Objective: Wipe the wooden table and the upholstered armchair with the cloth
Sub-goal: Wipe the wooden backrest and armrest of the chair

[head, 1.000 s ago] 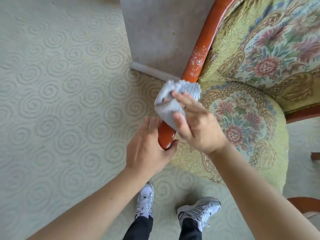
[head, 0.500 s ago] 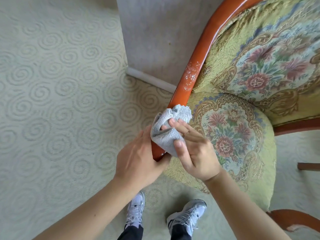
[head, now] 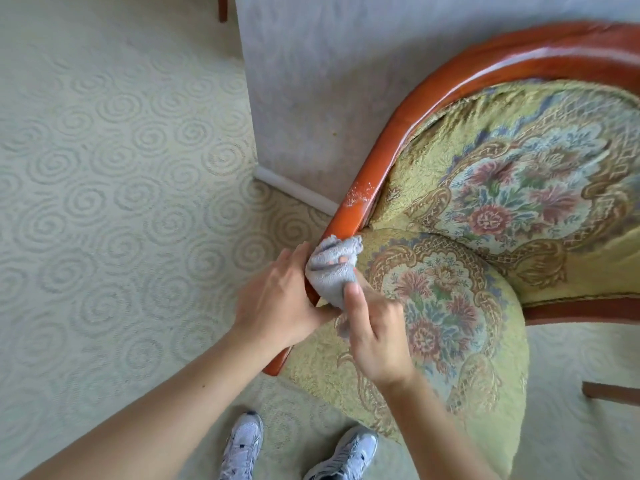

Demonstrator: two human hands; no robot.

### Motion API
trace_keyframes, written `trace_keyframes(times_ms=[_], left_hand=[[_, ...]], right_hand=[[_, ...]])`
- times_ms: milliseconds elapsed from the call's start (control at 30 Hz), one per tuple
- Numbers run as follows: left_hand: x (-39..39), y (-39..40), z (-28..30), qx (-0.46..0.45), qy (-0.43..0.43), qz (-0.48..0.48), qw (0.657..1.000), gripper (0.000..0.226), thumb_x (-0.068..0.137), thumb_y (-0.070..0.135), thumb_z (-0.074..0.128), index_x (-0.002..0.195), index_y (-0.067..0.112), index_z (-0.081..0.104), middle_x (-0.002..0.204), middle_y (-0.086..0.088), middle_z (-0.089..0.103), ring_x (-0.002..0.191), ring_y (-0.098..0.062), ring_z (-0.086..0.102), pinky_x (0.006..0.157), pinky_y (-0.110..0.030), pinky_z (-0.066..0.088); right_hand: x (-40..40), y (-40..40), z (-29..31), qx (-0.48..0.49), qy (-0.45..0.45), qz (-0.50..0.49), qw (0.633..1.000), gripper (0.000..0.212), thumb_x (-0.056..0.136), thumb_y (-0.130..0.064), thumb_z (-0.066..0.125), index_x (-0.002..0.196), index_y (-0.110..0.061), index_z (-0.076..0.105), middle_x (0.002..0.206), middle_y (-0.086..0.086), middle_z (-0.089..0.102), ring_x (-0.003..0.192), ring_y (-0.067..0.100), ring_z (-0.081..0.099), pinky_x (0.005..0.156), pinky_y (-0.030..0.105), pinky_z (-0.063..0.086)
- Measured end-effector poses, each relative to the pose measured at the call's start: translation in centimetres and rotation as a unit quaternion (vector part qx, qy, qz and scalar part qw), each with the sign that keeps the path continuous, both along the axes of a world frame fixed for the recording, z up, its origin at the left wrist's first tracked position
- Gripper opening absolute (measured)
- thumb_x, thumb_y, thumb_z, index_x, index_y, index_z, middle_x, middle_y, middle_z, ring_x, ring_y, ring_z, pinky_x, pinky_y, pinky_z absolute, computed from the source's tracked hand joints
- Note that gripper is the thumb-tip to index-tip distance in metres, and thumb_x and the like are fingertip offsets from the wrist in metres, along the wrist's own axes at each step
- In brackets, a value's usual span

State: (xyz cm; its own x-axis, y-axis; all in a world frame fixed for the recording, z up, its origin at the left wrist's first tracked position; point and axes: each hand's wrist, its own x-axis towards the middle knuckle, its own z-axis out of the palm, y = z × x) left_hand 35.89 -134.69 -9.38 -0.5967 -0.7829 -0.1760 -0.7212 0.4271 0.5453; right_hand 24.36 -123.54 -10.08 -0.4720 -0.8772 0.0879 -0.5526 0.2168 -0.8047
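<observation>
The upholstered armchair (head: 450,306) has yellow-green floral fabric and a glossy reddish wooden frame (head: 377,161). A grey fluffy cloth (head: 330,271) is bunched against the frame's left rail, by the seat cushion. My right hand (head: 375,334) grips the cloth, thumb on its near side and fingertips showing through its folds. My left hand (head: 277,303) wraps around the same rail from the outer side, just left of the cloth. White speckles (head: 358,192) mark the rail above the cloth. The wooden table is out of view.
Pale carpet (head: 104,202) with swirl patterns covers the floor at left. A grey textured wall corner (head: 311,81) with a white baseboard (head: 294,185) stands behind the chair. My two white sneakers (head: 242,445) are at the bottom. A wooden piece (head: 609,393) shows at right.
The cloth and my right hand have slid down the rail toward its lower end. My left hand has stayed on the rail. My view has pulled back, showing more of the chair.
</observation>
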Motion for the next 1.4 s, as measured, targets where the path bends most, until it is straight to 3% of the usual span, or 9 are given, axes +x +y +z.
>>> trace_keyframes(times_ms=[67,167,267,433,567,800,867,1033,1400], left_hand=[[-0.1,0.1,-0.2,-0.012,0.006,0.006,1.000,0.094,0.060,0.084,0.060,0.142,0.042,0.041,0.116,0.011,0.064,0.100,-0.018,0.069,0.067,-0.032,0.051],[-0.8,0.3,-0.3,-0.014,0.028,0.046,0.998,0.084,0.060,0.085,0.052,0.129,0.039,0.048,0.102,0.008,0.069,0.090,-0.022,0.071,0.060,-0.028,0.042],[-2.7,-0.2,-0.4,-0.015,0.012,0.068,0.998,0.080,0.062,0.088,0.052,0.121,0.034,0.050,0.103,0.008,0.068,0.091,-0.021,0.070,0.062,-0.029,0.043],[-6.4,-2.0,-0.4,-0.029,-0.054,0.078,0.995,0.093,0.063,0.098,0.043,0.123,0.027,0.049,0.101,0.006,0.066,0.086,-0.019,0.068,0.062,-0.029,0.048],[-9.7,-3.5,-0.5,-0.024,-0.073,0.084,0.994,0.089,0.067,0.096,0.045,0.113,0.020,0.051,0.088,0.002,0.063,0.071,-0.019,0.065,0.059,-0.033,0.057],[-11.8,-4.2,-1.7,-0.044,-0.117,0.121,0.985,0.078,0.065,0.095,0.049,0.096,0.024,0.049,0.062,0.008,0.040,0.059,-0.022,0.052,0.051,-0.029,0.038],[-12.0,-4.2,-1.7,-0.049,-0.130,0.116,0.984,0.074,0.066,0.095,0.049,0.091,0.025,0.053,0.059,0.010,0.037,0.056,-0.022,0.053,0.047,-0.026,0.033],[-11.7,-4.3,-1.3,-0.031,-0.134,0.113,0.984,0.073,0.071,0.095,0.043,0.091,0.025,0.052,0.067,0.008,0.055,0.055,-0.014,0.055,0.046,-0.023,0.038],[-11.4,-4.2,-1.4,-0.031,-0.115,0.113,0.986,0.066,0.074,0.093,0.040,0.081,0.028,0.051,0.056,0.009,0.056,0.045,-0.009,0.055,0.046,-0.025,0.051]], right_hand=[[-0.8,0.2,-0.1,0.018,0.016,0.048,0.999,0.063,0.107,-0.047,0.023,0.060,-0.018,0.054,0.096,0.021,0.074,0.104,0.026,0.069,0.089,0.013,0.044],[-3.4,-2.2,-0.1,0.027,0.084,0.129,0.988,0.065,0.107,-0.033,0.030,0.072,0.005,0.069,0.137,0.013,0.056,0.142,-0.001,0.033,0.117,0.023,0.029],[-6.9,-6.0,0.0,0.063,0.159,0.187,0.967,0.066,0.108,-0.035,0.026,0.091,0.010,0.072,0.143,0.018,0.052,0.146,0.013,0.031,0.120,0.030,0.028],[-14.0,-11.5,1.7,0.033,0.263,0.188,0.946,0.067,0.103,-0.041,0.018,0.062,-0.006,0.058,0.134,0.028,0.057,0.133,0.011,0.034,0.117,0.027,0.024],[-19.6,-14.8,3.2,0.080,0.281,0.157,0.944,0.077,0.104,-0.050,0.014,0.073,-0.002,0.065,0.149,0.020,0.046,0.146,0.033,0.032,0.119,0.045,0.031],[-16.2,-12.9,0.8,-0.076,0.245,0.130,0.958,0.049,0.108,-0.032,0.025,0.093,-0.005,0.063,0.141,0.030,0.049,0.140,0.001,0.008,0.111,0.058,0.037],[-16.0,-12.0,0.1,-0.096,0.243,0.183,0.948,0.024,0.105,-0.022,0.032,0.099,-0.015,0.055,0.139,0.030,0.050,0.144,0.019,0.026,0.113,0.059,0.034],[-20.2,-13.9,1.7,-0.082,0.419,0.248,0.870,0.055,0.106,-0.026,0.038,0.079,0.012,0.068,0.128,0.029,0.061,0.131,0.033,0.053,0.105,0.051,0.047],[-29.5,-17.7,8.2,-0.025,0.453,-0.096,0.886,0.062,0.107,-0.031,0.022,0.110,0.011,0.067,0.128,0.027,0.062,0.144,0.035,0.035,0.123,0.045,0.018]])
